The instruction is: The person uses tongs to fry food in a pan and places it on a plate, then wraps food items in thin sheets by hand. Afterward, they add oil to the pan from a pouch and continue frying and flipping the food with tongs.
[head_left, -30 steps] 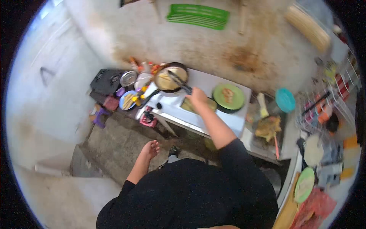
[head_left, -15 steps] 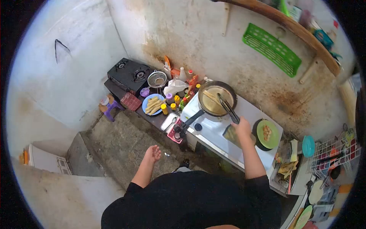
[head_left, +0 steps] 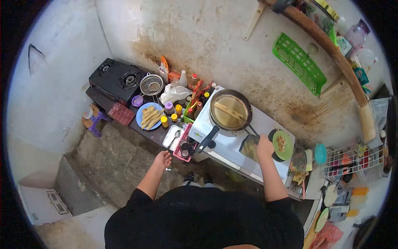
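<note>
My right hand (head_left: 264, 148) grips a pair of dark tongs (head_left: 252, 132). Their tips are over the right rim of the frying pan (head_left: 213, 132), close to the end of the rolls. Inside the pan, light brown rolls (head_left: 228, 110) lie in shallow oil. The pan sits on a white gas stove (head_left: 227, 144) with its handle toward me. My left hand (head_left: 163, 159) is empty, fingers loosely bent but apart, just below the white tray (head_left: 172, 137) with a spoon (head_left: 175, 135) and beside the pink basket (head_left: 180, 154).
A blue plate of rolls (head_left: 149, 116) stands among bottles with a strainer (head_left: 151, 84). To the right are a green plate with food (head_left: 282, 145), a teal bowl (head_left: 320, 153) and a white dish rack (head_left: 352, 162). A black stove (head_left: 116, 80) stands at the far left.
The tongs have shifted from the middle of the pan toward its near right rim. My left hand has come nearer the pink basket. The camera view has also moved.
</note>
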### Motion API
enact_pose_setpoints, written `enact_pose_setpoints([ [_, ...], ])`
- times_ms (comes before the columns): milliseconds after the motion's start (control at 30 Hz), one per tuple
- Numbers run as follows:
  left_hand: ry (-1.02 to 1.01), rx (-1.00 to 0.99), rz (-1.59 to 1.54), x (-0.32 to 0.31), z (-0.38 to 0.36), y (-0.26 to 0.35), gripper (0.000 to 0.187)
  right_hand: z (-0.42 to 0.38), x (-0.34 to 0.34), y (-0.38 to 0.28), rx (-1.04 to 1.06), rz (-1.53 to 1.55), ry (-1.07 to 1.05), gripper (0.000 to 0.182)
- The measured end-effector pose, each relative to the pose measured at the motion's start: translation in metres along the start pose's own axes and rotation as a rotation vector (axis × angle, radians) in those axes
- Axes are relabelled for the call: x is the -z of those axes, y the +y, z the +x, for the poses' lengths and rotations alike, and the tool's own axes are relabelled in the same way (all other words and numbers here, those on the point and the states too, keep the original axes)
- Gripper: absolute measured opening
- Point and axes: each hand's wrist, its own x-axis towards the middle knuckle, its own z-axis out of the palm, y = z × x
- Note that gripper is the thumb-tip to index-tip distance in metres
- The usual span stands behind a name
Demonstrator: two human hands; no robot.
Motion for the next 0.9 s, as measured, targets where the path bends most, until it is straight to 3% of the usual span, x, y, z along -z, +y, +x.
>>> enact_pose_setpoints([
  [233,-0.046,0.077,-0.011,-0.012,0.007,-0.016,0.012,0.028,0.022,-0.017,-0.013,0.008,0.017,0.039],
  [467,0.038,0.023,-0.085,0.006,-0.007,-0.021,0.012,0.026,0.003,-0.044,0.181,0.141,0.058,0.038],
  [767,0.1,-0.047,-0.157,0.021,-0.008,-0.029,0.009,0.02,0.009,-0.037,0.239,0.121,0.014,0.033],
  [900,0.097,-0.062,-0.176,0.005,-0.021,-0.03,0.009,0.024,-0.012,-0.028,0.23,0.145,0.006,0.042],
])
